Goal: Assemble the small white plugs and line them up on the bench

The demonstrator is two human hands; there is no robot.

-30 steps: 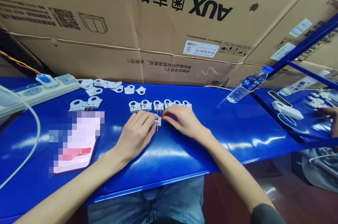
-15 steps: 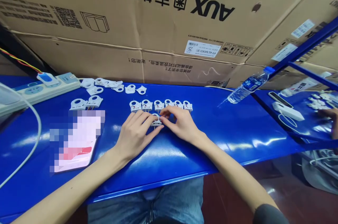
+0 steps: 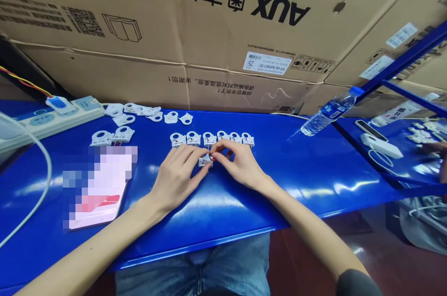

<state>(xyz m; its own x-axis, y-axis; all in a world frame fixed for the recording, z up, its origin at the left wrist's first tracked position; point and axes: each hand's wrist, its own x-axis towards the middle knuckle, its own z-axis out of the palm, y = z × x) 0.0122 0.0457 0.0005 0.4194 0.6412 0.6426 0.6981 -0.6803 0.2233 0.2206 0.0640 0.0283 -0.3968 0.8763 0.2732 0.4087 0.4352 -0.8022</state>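
Note:
My left hand (image 3: 179,176) is closed on a small white plastic part with a ring-shaped top (image 3: 205,162), gripping it between thumb and fingers just above the blue table. From the other side, my right hand (image 3: 240,160) pinches at the ring, where a thin red and dark piece like a wire (image 3: 212,158) shows at the fingertips. My fingers partly cover both. Right behind my hands stands a row of several similar white ring parts (image 3: 193,137), with small dark and red marks in them.
More white ring parts (image 3: 124,120) lie at the back left, near a power strip (image 3: 52,119). A blurred-out phone (image 3: 104,193) lies left of my forearm. A water bottle (image 3: 330,113) leans by the blue frame at right. A cardboard box (image 3: 216,30) stands behind. Another person's hand (image 3: 436,149) shows far right.
The held part has tilted and shifted slightly between my fingers, and a red bit now shows at my right fingertips. The view has moved very slightly.

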